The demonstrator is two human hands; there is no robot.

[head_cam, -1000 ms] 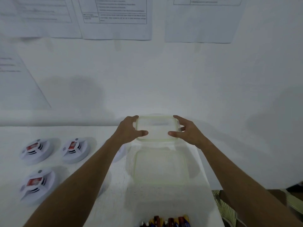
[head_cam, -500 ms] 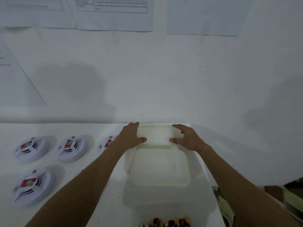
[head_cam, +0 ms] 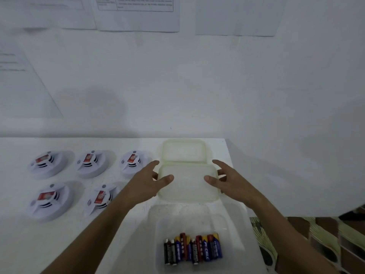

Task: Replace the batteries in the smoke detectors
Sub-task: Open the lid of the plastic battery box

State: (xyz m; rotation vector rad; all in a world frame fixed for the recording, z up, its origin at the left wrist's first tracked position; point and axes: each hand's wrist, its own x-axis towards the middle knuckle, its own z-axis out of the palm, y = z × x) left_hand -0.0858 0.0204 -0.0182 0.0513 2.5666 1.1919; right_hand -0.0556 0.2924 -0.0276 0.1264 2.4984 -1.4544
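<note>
While both hands are hovering spread at a pale lid, five smoke detectors [head_cam: 92, 182] are sitting on the white table [head_cam: 23, 244].

Left hand [head_cam: 147, 181] and right hand [head_cam: 230, 179] are flanking the near lid [head_cam: 188, 183], fingers loose; firm contact is hard to judge. Since a moment ago, the far lid [head_cam: 182, 150] is lying flat, released, and more detectors are showing. Batteries [head_cam: 192, 248] are lying in the clear container [head_cam: 233, 230], its near edge cut off.

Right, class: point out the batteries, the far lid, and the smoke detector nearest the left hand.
batteries [head_cam: 192, 249], head view, on the middle of the row.
far lid [head_cam: 183, 150], head view, on its flat top.
smoke detector [head_cam: 132, 162], head view, on its raised centre.
</note>
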